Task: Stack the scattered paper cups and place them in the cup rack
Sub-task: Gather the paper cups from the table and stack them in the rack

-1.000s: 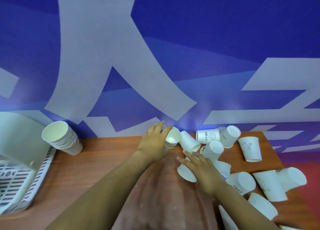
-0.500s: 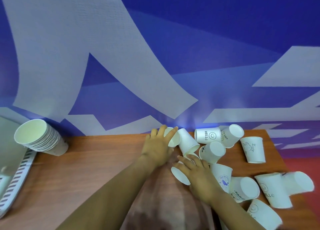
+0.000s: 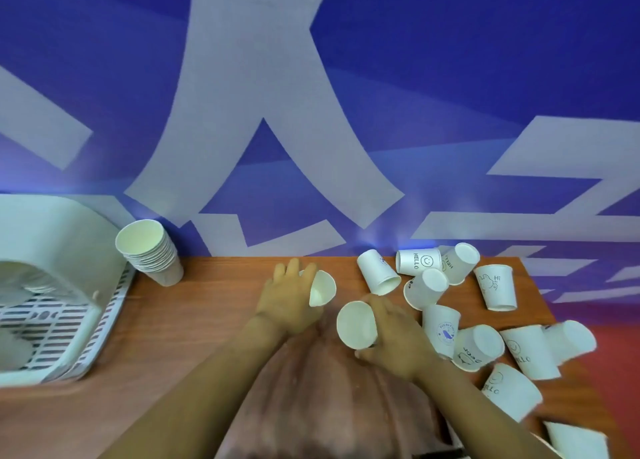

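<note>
My left hand (image 3: 289, 301) grips a white paper cup (image 3: 322, 288) with its mouth turned to the right. My right hand (image 3: 394, 337) grips another white cup (image 3: 356, 324) whose mouth faces left, close to the first. Several loose printed cups (image 3: 426, 288) lie scattered on the wooden table (image 3: 194, 320) to the right of my hands. A stack of nested cups (image 3: 150, 252) stands at the back left, beside the white cup rack (image 3: 52, 316).
A blue wall with large pale shapes (image 3: 263, 112) rises right behind the table. The table's right edge drops to a red floor (image 3: 620, 354). A brownish garment (image 3: 329, 399) fills the near middle between my arms.
Both hands have lifted a cup each away from the pile and drawn them left and nearer to me. The view has swung left, bringing the rack and stack back into sight.
</note>
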